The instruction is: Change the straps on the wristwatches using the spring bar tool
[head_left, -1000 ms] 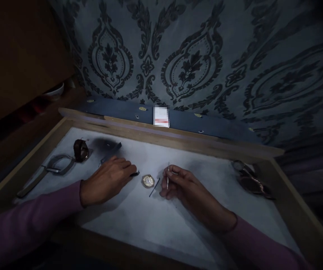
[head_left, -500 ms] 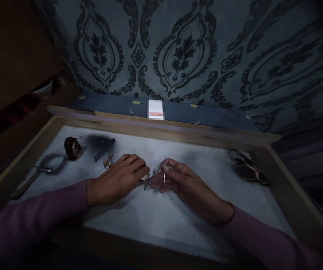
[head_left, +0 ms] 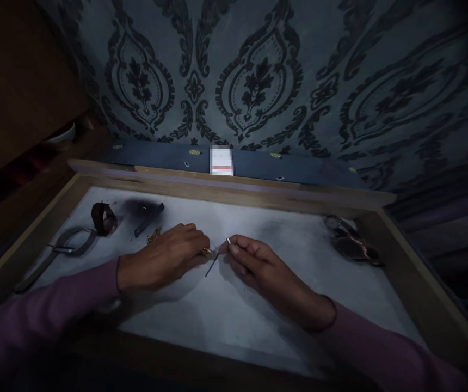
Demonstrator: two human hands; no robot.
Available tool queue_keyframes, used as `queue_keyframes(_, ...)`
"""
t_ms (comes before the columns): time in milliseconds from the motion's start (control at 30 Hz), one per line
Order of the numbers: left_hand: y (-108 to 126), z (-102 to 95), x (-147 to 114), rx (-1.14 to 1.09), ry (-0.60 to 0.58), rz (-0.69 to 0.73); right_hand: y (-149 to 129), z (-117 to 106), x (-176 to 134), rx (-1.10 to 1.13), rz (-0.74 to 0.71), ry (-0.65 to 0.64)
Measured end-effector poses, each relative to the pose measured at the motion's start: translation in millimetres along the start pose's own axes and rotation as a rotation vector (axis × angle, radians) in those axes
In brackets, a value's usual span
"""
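Over the middle of a white-lined wooden drawer, my left hand (head_left: 172, 253) is closed, pinching a small gold-toned watch (head_left: 206, 252) at its fingertips. Most of the watch is hidden by the fingers. Just to its right, my right hand (head_left: 258, 261) grips a thin silver metal tool (head_left: 228, 241) between thumb and fingers; its exact kind is unclear. The tool is tilted, with its upper end toward the left hand. A narrow dark blue strip (head_left: 211, 265) slants between the hands; I cannot tell which hand it touches. Behind my left hand lies a gold-coloured piece (head_left: 153, 235).
At the left lie a brown-banded watch (head_left: 102, 219), a grey strap with a buckle (head_left: 71, 243) and a dark flat strip (head_left: 149, 220). Dark glossy items (head_left: 352, 245) lie at the right. The drawer's wooden rim (head_left: 234, 188) runs along the back, below a patterned wall.
The silver tool has turned from upright to tilted, its top nearer the left hand. My right fingers have closed more around it. The view has shifted slightly.
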State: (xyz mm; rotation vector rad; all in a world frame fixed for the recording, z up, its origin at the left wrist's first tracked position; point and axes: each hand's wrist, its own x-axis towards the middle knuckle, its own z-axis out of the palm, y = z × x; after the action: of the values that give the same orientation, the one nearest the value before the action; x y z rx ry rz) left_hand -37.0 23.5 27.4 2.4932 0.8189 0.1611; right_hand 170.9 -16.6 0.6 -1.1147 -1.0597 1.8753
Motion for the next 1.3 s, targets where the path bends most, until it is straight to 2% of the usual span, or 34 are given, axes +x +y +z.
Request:
queue_keyframes(67,1.6,-8.7,1.9,-0.246,0.074,-0.081,-1.2,-0.2,-1.1,-0.018,-0.045,0.004)
queue_keyframes(133,2.7,-12.8,2.8,-0.591,0.104,-0.174,-2.3,-0.1,-2.4,-0.060,-0.086,0.003)
queue_keyframes(267,3.9,-0.9,-0.1,-1.231,0.118,-0.353,-3.2,2.0,-6.1,-0.195,-0.141,-0.028)
queue_keyframes(333,5.5,8.5,-2.7,-1.411,0.112,-0.420,-3.1,3.7,-8.1,-0.239,-0.164,-0.047)
queue_keyframes(433,9.5,16.2,-5.2,-1.542,0.103,-0.440,-3.1,5.9,-10.3,-0.293,-0.216,-0.054)
queue_keyframes(667,11.1,18.1,-6.9,-1.553,0.069,-0.373,-3.2,6.7,-11.6,-0.366,-0.257,-0.062)
queue_keyframes(867,3.9,24.9,-8.3,-1.378,0.067,-0.320,-4.3,6.6,-12.3,-0.421,-0.336,-0.052)
queue_keyframes(1300,6.8,18.2,-8.9,-1.099,0.099,-0.225,-2.6,5.7,-11.0,-0.448,-0.304,-0.039)
